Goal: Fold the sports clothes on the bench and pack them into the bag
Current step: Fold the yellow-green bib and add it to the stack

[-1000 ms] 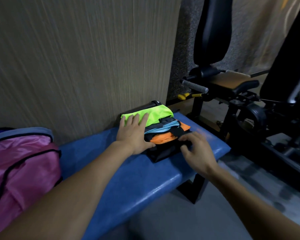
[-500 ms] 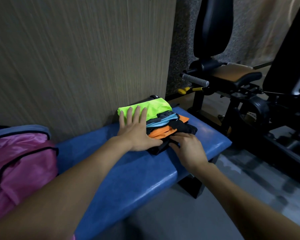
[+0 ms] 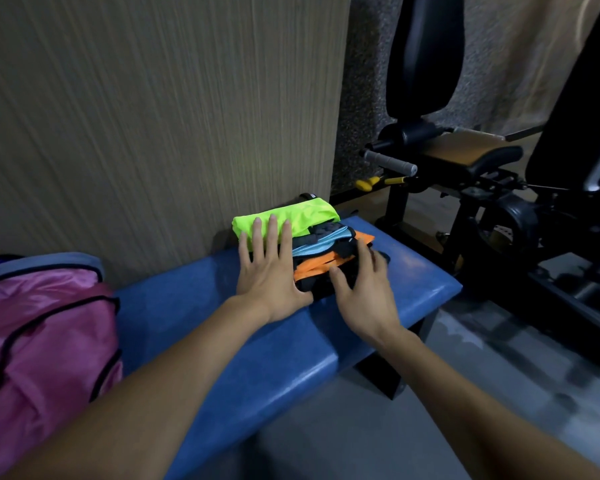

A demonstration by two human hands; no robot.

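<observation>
A stack of folded sports clothes sits at the right end of the blue bench (image 3: 194, 327), against the wall: a neon-green piece (image 3: 302, 216) on top, a light-blue and black one (image 3: 321, 245) under it, then an orange one (image 3: 316, 268) over black fabric. My left hand (image 3: 271, 268) lies flat on the stack's left side with straight, spread fingers. My right hand (image 3: 364, 289) presses on the stack's front right corner, fingers fairly straight over the black fabric. The pink bag (image 3: 39, 344) stands at the bench's left end.
A ribbed wall panel (image 3: 153, 116) runs right behind the bench. A black gym machine (image 3: 482, 188) with a padded seat and grey handle stands close to the bench's right end. Grey floor (image 3: 482, 393) lies in front.
My right hand has slid up from the stack's front edge onto its right corner. My left hand has stayed flat on the stack.
</observation>
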